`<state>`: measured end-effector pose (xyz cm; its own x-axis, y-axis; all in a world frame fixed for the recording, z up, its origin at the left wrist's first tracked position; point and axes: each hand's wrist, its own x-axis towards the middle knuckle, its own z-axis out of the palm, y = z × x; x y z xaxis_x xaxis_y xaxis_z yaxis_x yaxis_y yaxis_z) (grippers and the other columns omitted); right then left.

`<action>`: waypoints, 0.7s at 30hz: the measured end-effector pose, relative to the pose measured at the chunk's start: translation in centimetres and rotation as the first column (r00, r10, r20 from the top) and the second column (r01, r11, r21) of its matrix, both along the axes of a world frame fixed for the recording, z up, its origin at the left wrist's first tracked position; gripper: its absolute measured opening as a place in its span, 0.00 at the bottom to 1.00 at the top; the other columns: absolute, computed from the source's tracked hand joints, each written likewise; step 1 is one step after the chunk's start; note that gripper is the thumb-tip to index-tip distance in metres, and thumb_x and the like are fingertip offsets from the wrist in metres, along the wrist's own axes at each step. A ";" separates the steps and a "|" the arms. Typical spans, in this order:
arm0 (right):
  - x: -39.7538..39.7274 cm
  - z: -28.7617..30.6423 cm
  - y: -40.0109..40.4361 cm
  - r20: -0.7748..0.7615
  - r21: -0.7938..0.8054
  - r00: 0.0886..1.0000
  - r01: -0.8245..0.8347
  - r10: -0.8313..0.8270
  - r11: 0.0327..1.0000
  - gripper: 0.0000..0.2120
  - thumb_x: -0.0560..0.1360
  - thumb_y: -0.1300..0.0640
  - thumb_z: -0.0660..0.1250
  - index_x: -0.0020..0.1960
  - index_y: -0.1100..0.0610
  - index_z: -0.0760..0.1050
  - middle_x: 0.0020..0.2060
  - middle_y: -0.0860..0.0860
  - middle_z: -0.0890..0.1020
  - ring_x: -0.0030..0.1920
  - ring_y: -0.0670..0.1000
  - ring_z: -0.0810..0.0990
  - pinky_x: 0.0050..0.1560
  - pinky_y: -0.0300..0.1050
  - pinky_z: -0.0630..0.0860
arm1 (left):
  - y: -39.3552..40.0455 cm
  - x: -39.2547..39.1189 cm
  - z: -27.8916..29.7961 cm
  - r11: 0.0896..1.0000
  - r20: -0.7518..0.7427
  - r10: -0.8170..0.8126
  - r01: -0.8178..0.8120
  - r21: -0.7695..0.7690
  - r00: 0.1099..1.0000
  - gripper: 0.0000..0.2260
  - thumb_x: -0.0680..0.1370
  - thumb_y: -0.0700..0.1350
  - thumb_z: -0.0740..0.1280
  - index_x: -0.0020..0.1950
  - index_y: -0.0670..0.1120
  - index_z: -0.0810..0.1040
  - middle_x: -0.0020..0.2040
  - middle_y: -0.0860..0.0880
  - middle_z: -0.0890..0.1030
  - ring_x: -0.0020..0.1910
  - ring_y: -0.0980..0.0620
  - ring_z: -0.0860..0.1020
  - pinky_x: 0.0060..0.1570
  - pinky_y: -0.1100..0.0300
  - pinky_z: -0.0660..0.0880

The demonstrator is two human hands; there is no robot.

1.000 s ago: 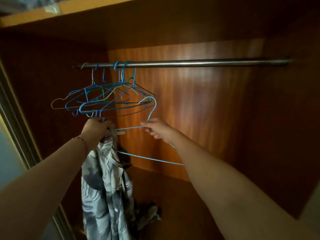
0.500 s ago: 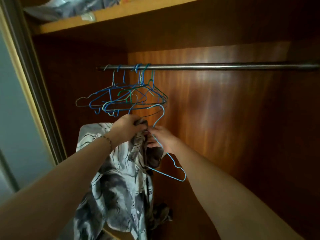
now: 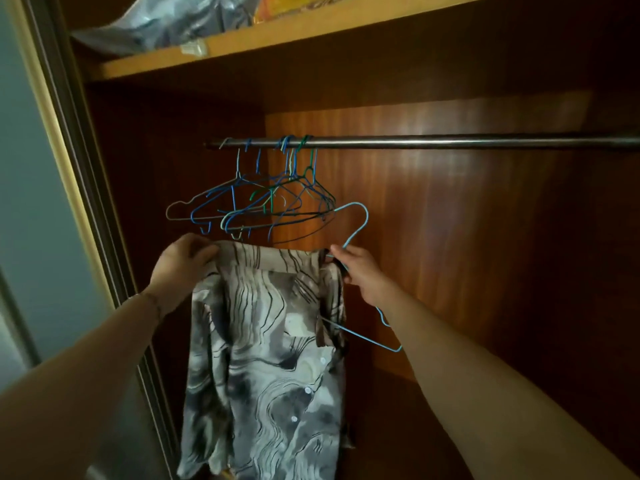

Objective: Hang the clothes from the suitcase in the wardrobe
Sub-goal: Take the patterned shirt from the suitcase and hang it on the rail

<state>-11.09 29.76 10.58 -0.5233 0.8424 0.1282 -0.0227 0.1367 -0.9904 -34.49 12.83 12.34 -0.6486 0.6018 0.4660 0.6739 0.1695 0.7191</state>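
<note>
A grey and white patterned shirt (image 3: 273, 344) hangs spread out in front of the open wardrobe. My left hand (image 3: 183, 265) grips its top left corner. My right hand (image 3: 360, 275) holds the shirt's top right edge together with a light blue wire hanger (image 3: 358, 220). The hanger's hook points up and its lower bar juts out to the right below my wrist. Above, a metal rail (image 3: 450, 143) crosses the wardrobe. The suitcase is out of sight.
Several empty wire hangers (image 3: 263, 206) bunch at the rail's left end, just above the shirt. A wooden shelf (image 3: 242, 46) overhead carries plastic bags. The wardrobe's door frame (image 3: 79, 161) stands at the left. The rail to the right of the hangers is bare.
My hands have moved apart, and the bunched shirt is now stretched flat between them. The view has shifted up and to the left.
</note>
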 end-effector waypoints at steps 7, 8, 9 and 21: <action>0.2 -0.4 0.7 0.012 -0.004 1.000 -0.010 0.010 1.000 0.08 0.79 0.55 0.63 0.41 0.51 0.75 0.34 0.45 0.80 0.35 0.44 0.77 0.37 0.39 0.67 | 0.0 0.3 0.1 0.998 -0.055 -0.010 0.013 0.054 0.998 0.09 0.80 0.47 0.62 0.47 0.46 0.80 0.43 0.48 0.81 0.43 0.47 0.79 0.47 0.49 0.76; 0.4 -0.5 0.7 0.023 0.008 1.000 -0.010 0.010 1.000 0.09 0.79 0.56 0.64 0.40 0.52 0.75 0.31 0.43 0.80 0.32 0.41 0.77 0.35 0.37 0.68 | 0.2 0.3 0.1 0.999 -0.085 0.011 -0.007 0.047 0.996 0.09 0.81 0.47 0.62 0.48 0.45 0.80 0.43 0.48 0.81 0.43 0.47 0.78 0.45 0.52 0.75; 0.5 -0.7 0.8 0.039 0.020 0.999 -0.023 0.022 1.000 0.09 0.79 0.57 0.64 0.39 0.52 0.75 0.27 0.42 0.80 0.28 0.39 0.77 0.32 0.35 0.69 | 0.2 0.4 0.2 0.999 -0.103 0.036 -0.032 0.044 0.994 0.09 0.81 0.47 0.62 0.49 0.45 0.80 0.43 0.48 0.80 0.42 0.48 0.78 0.42 0.54 0.73; -1.0 -1.8 0.7 0.143 0.064 0.980 -0.149 0.138 0.987 0.09 0.79 0.57 0.64 0.40 0.54 0.75 0.29 0.44 0.78 0.23 0.35 0.74 0.24 0.27 0.66 | 2.8 4.7 2.5 0.928 -0.225 -0.159 0.068 -0.366 0.961 0.14 0.76 0.59 0.66 0.54 0.52 0.81 0.48 0.51 0.82 0.49 0.51 0.79 0.52 0.55 0.76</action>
<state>-12.10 30.48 8.77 -0.6549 0.7483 0.1055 0.0889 0.2149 -0.9726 -29.82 15.59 14.79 -0.4584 0.8184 0.3465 0.8513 0.2924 0.4357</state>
